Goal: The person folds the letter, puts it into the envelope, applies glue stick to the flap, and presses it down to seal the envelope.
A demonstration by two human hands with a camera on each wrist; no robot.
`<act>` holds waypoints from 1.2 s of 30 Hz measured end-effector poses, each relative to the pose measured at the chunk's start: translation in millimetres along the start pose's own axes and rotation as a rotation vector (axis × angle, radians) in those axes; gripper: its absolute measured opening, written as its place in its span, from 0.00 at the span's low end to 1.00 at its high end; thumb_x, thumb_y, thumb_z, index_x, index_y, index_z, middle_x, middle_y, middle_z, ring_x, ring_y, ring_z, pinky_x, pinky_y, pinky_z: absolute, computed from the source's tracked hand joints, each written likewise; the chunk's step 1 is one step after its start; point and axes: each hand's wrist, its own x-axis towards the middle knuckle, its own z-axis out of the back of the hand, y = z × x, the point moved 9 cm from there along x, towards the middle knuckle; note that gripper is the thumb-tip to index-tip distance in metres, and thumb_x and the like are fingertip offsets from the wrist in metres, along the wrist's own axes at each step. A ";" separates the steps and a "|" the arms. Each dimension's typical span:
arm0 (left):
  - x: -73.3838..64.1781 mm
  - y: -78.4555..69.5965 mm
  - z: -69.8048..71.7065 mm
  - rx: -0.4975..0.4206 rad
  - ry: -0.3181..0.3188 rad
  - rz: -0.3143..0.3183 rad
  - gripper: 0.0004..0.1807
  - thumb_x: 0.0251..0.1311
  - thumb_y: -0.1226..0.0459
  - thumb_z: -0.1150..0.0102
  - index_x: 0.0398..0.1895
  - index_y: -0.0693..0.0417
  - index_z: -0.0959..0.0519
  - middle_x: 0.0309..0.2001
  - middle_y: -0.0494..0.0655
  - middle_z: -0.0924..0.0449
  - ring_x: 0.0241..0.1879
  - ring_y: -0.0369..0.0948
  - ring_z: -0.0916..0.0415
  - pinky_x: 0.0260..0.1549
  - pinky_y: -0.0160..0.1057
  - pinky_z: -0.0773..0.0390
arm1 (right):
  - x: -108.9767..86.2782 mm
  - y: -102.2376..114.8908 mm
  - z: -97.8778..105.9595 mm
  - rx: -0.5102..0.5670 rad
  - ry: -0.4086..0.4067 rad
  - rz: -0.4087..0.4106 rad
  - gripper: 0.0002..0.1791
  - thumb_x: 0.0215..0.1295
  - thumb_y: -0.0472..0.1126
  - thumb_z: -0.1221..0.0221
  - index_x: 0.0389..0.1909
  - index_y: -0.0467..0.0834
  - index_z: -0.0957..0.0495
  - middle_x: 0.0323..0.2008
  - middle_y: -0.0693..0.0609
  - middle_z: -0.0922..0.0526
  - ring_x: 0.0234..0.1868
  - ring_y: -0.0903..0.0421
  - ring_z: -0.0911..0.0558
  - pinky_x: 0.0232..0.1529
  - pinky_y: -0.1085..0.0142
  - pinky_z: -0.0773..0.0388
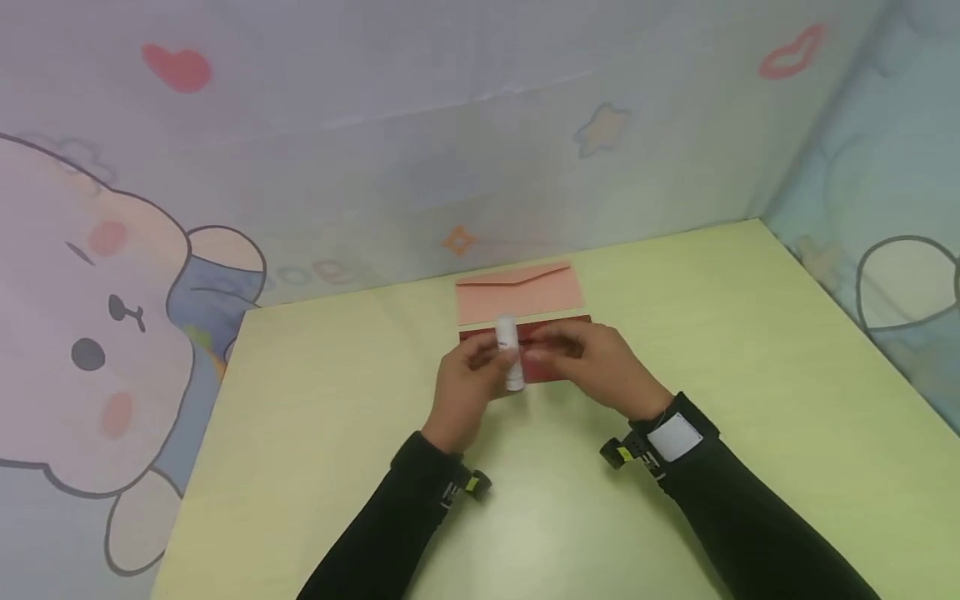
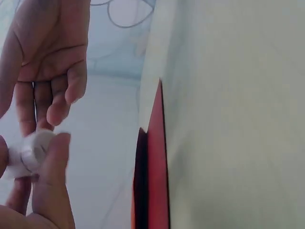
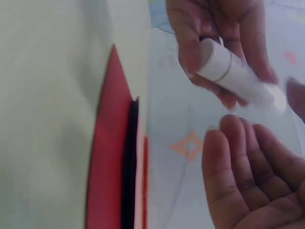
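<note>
My left hand [image 1: 463,387] grips a white glue stick [image 1: 507,333] between thumb and fingers, holding it above the table. Close beside it is my right hand [image 1: 611,367], with its fingers loosely bent and nothing held in them. In the right wrist view, the right thumb [image 3: 296,98] is near one end of the tube. A red envelope [image 1: 546,372] lies below both hands, partly covered by them. Seen from the left wrist, its flap [image 2: 141,162] stands raised from the body.
Just behind the red envelope lies a pink envelope [image 1: 519,300], its flap side up. The pale yellow table [image 1: 337,417] meets a printed cloth backdrop [image 1: 390,150] at the back, with another patterned panel [image 1: 885,183] at the right.
</note>
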 end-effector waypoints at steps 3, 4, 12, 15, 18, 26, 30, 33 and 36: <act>1.0 5.7 1.3 -0.073 0.004 0.045 0.20 0.81 0.66 0.32 0.70 0.63 0.16 0.57 0.54 0.11 0.49 0.40 0.10 0.48 0.48 0.03 | 2.0 -3.5 -12.3 -0.011 0.016 -0.008 0.22 0.77 0.47 0.26 0.65 0.41 0.11 0.55 0.45 0.05 0.56 0.48 0.06 0.56 0.57 0.09; 0.5 7.0 1.2 -0.083 0.009 0.054 0.20 0.81 0.66 0.32 0.70 0.64 0.16 0.56 0.54 0.11 0.48 0.40 0.09 0.47 0.48 0.03 | 2.9 -4.3 -15.6 0.007 0.019 -0.014 0.22 0.77 0.47 0.25 0.64 0.40 0.11 0.54 0.44 0.04 0.55 0.47 0.05 0.54 0.58 0.09; -2.4 11.8 5.5 0.022 0.019 0.009 0.18 0.83 0.61 0.33 0.64 0.64 0.11 0.52 0.58 0.06 0.50 0.42 0.06 0.49 0.49 0.04 | 5.9 -19.1 -25.8 0.156 0.038 -0.129 0.25 0.72 0.43 0.23 0.65 0.37 0.12 0.55 0.37 0.05 0.56 0.45 0.05 0.50 0.63 0.10; -1.6 7.0 9.0 0.115 0.018 -0.022 0.20 0.83 0.57 0.33 0.66 0.59 0.11 0.53 0.59 0.05 0.53 0.48 0.05 0.49 0.49 0.04 | 10.3 -26.6 -17.2 0.161 0.030 -0.144 0.25 0.73 0.42 0.24 0.66 0.36 0.12 0.57 0.37 0.06 0.57 0.45 0.06 0.51 0.63 0.11; -1.9 -2.5 14.3 0.303 -0.004 -0.069 0.22 0.83 0.52 0.33 0.68 0.55 0.11 0.54 0.58 0.05 0.53 0.55 0.04 0.50 0.48 0.04 | 20.2 -48.1 10.5 0.099 -0.016 -0.209 0.27 0.76 0.44 0.26 0.69 0.34 0.14 0.61 0.35 0.08 0.60 0.43 0.09 0.52 0.63 0.13; -2.3 -4.6 39.7 1.147 -0.131 -0.164 0.21 0.77 0.49 0.33 0.58 0.55 0.09 0.54 0.56 0.06 0.53 0.56 0.10 0.42 0.59 0.09 | 45.4 -105.1 87.9 -0.243 -0.035 -0.403 0.32 0.76 0.50 0.29 0.68 0.29 0.16 0.61 0.30 0.10 0.48 0.48 0.07 0.42 0.66 0.16; -8.2 -0.7 58.5 1.274 -0.192 -0.146 0.28 0.73 0.46 0.28 0.60 0.61 0.12 0.64 0.66 0.12 0.62 0.66 0.14 0.45 0.72 0.10 | 50.1 -114.1 88.1 -0.316 -0.002 -0.400 0.27 0.75 0.49 0.28 0.60 0.30 0.11 0.50 0.36 0.06 0.42 0.52 0.11 0.38 0.67 0.20; -15.5 -1.6 65.4 1.238 -0.163 -0.093 0.36 0.74 0.45 0.28 0.75 0.57 0.19 0.77 0.69 0.21 0.75 0.74 0.24 0.57 0.80 0.16 | 48.4 -118.6 84.1 -0.350 0.016 -0.403 0.25 0.74 0.49 0.28 0.56 0.30 0.10 0.45 0.39 0.05 0.39 0.52 0.13 0.36 0.67 0.21; -19.0 0.9 67.6 1.214 -0.108 -0.052 0.43 0.74 0.41 0.28 0.86 0.47 0.27 0.86 0.67 0.32 0.84 0.77 0.37 0.67 0.84 0.24 | 45.8 -120.9 82.9 -0.366 0.007 -0.410 0.24 0.74 0.48 0.28 0.55 0.29 0.09 0.44 0.38 0.05 0.37 0.52 0.14 0.34 0.67 0.21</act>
